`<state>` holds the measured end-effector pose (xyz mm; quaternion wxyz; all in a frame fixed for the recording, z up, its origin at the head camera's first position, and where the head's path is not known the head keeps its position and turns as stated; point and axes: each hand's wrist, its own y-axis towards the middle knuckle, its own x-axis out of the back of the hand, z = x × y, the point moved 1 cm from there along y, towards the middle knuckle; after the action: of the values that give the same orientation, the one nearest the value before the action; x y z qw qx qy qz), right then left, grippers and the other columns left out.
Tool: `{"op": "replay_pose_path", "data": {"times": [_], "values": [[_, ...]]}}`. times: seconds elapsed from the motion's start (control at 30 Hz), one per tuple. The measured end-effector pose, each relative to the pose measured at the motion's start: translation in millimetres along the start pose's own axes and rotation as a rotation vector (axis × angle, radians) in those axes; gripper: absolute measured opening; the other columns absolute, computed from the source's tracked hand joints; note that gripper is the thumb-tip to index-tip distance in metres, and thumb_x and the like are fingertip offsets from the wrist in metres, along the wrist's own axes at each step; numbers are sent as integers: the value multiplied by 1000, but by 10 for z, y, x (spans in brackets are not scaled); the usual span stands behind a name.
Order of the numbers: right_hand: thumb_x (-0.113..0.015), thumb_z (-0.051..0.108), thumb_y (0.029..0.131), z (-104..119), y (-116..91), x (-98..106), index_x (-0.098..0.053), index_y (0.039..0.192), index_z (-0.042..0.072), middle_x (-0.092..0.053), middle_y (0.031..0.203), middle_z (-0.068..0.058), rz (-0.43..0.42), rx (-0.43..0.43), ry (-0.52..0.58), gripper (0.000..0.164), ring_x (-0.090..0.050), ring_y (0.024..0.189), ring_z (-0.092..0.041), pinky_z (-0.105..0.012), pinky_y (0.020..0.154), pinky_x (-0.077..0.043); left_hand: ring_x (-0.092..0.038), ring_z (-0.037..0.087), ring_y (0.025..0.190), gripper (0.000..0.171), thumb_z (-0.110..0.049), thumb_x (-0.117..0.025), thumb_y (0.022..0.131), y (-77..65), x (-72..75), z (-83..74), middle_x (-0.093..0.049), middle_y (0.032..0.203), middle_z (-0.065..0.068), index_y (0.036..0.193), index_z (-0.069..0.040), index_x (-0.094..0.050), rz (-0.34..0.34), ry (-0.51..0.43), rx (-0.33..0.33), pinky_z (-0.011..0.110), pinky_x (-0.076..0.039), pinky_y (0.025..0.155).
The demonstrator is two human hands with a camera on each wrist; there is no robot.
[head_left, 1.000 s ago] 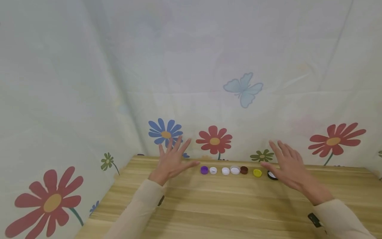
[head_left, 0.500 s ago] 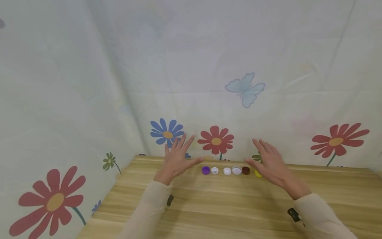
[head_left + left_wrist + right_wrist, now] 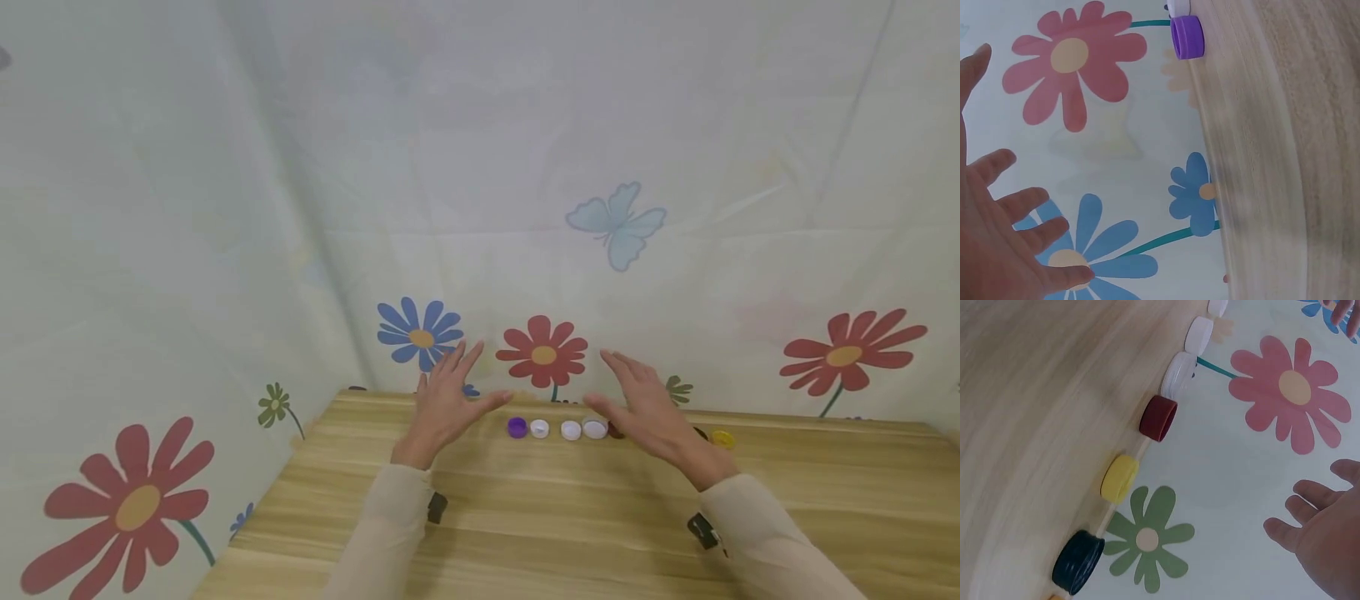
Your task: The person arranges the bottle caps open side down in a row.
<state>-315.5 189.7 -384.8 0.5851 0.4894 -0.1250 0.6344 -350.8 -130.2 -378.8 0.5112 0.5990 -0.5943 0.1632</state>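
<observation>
On my feed, left grip (image 3: 444, 410) and right grip (image 3: 647, 410) are released; near them, at the head frame's lower centre, a purple cap (image 3: 517, 427), white cap (image 3: 571, 430) and others line the worktop (image 3: 540, 525), any lettering too small to read

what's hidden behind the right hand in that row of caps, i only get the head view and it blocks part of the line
Observer: Behind the right hand, the right wrist view shows a yellow cap between the dark red cap and the black cap.

Operator: is the right hand touching that yellow cap

Observer: No, in the right wrist view they are apart, with pale backdrop showing between them.

Operator: does the yellow cap touch the black cap

Observer: No, the right wrist view shows a strip of table between those two.
</observation>
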Motion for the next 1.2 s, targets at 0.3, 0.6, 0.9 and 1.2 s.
{"op": "replay_pose_path", "data": {"times": [0.3, 0.6, 0.9, 1.2], "values": [[-59, 50, 106, 68, 115, -177, -34, 164, 2, -34, 166, -27, 36, 40, 49, 79, -28, 151, -52, -76, 115, -27, -32, 44, 153, 95, -69, -71, 89, -1, -38, 29, -33, 171, 13, 166, -24, -39, 10, -55, 11, 73, -20, 119], [-61, 47, 107, 116, 243, -363, -35, 163, 1, -36, 165, -26, 90, 43, 90, 77, -28, 152, -50, -70, 119, -26, -34, 38, 154, 87, -56, -79, 90, 12, -142, 73, -39, 168, 11, 161, -19, -47, 3, -214, 33, 65, -27, 120], [-66, 48, 104, 131, 321, -507, -38, 162, 4, -41, 163, -22, 145, 1, 139, 78, -31, 152, -47, -69, 117, -30, -42, 35, 149, 82, -43, -85, 89, 11, -248, 109, -48, 161, 11, 157, -12, -52, 24, -317, 41, 55, -34, 120], [-73, 35, 102, 123, 378, -627, -42, 159, 0, -41, 163, -24, 180, 19, 129, 74, -33, 151, -49, -67, 118, -31, -56, 39, 136, 77, -33, -87, 89, 16, -363, 181, -55, 155, 16, 154, -9, -54, 46, -322, 19, 54, -46, 111]]}}
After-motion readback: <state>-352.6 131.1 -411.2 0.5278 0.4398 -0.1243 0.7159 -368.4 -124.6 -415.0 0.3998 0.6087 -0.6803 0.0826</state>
